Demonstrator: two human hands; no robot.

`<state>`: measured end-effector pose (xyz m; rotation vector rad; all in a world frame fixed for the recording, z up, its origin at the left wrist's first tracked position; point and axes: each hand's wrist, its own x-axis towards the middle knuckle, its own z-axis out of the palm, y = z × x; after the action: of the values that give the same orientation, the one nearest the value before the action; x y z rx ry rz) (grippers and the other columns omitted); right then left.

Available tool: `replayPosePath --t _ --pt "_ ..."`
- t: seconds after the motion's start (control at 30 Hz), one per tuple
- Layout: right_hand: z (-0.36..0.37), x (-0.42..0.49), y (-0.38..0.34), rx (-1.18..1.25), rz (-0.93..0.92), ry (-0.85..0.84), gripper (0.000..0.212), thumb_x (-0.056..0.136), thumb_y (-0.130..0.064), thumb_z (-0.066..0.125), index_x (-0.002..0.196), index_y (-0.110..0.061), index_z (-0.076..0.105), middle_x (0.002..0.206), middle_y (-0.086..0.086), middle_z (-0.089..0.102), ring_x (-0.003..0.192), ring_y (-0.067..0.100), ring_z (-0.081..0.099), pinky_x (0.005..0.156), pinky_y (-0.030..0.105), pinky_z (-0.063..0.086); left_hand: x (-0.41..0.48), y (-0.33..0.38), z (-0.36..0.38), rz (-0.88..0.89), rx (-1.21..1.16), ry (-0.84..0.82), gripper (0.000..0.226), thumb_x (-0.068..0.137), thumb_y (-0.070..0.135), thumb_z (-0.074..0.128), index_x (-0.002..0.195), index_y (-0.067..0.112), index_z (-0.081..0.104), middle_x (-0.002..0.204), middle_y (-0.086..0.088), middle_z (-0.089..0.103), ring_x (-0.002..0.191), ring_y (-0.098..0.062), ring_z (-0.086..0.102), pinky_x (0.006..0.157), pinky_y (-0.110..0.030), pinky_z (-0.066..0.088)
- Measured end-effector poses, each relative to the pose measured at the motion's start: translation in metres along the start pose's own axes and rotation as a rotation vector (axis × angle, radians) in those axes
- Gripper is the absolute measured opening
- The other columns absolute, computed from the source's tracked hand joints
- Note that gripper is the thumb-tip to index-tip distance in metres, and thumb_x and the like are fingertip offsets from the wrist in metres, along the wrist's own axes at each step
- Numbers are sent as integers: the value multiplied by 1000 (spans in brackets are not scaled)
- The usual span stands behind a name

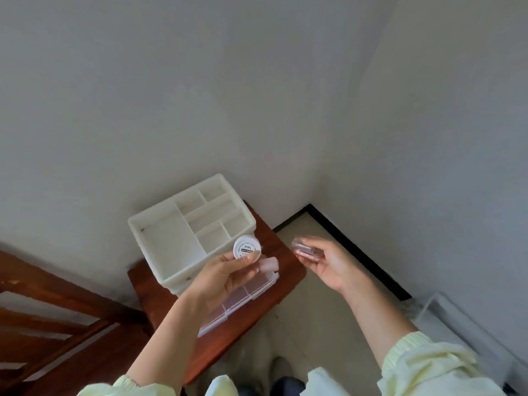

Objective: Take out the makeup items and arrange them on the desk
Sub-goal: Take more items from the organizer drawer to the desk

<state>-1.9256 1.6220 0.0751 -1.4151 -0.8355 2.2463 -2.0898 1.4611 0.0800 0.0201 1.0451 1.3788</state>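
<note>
Left hand (228, 274) raised over counter (288, 270), fingers pinching round white jar (246, 246). Right hand (328, 264) palm-up, gripping clear pink case (307, 248) off counter's edge.

Left hand (228, 274) up, palm facing the camera, thumb and fingertips pinching a round white jar (246, 247) | right hand (328, 264) out to the side, fingers curled round a small pinkish case (305, 249) | forearms bare, hands well apart
</note>
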Motion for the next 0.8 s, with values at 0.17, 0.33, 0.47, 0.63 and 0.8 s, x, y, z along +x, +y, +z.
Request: replayPosePath --t 0.17,0.33,0.47,0.63,0.8 --pt "-48 -59 -10 194 -186 190 9 87 0 60 93 -1 66 85 10 70 73 18 65 57 21 55 16 5 65 -62 146 -214 35 79 12 64 109 -6 61 110 -23 68 83 -21 73 62 -16 57" --pt "-116 -133 24 412 -294 430 7 85 0 62 91 -1 67 84 11 71 76 21 66 56 21 55 17 -45 126 -229 414 -397 37 78 21 67 108 -1 62 114 -19 68 84 -15 71 67 -13 56" --pt "-171 -198 67 582 -380 605 7 84 -2 65 89 2 67 86 14 69 77 23 67 55 21 55 8 -105 174 -376 562 -495 38 75 22 70 104 -2 65 118 -21 66 90 -19 68 65 -14 56" --pt "-242 -303 136 795 -503 798 15 84 -3 64 95 5 67 92 17 71 73 21 72 58 20 56 -35 -209 246 -588 702 -658 43 76 19 69 113 -2 63 111 -18 69 100 -25 68 64 -16 57" --pt "-312 -423 225 1021 -644 1009 8 86 -4 62 89 3 66 87 17 70 70 20 72 58 19 57 -124 -343 309 -756 815 -808 23 89 13 61 105 -4 63 86 -11 74 67 -13 71 57 -16 56"
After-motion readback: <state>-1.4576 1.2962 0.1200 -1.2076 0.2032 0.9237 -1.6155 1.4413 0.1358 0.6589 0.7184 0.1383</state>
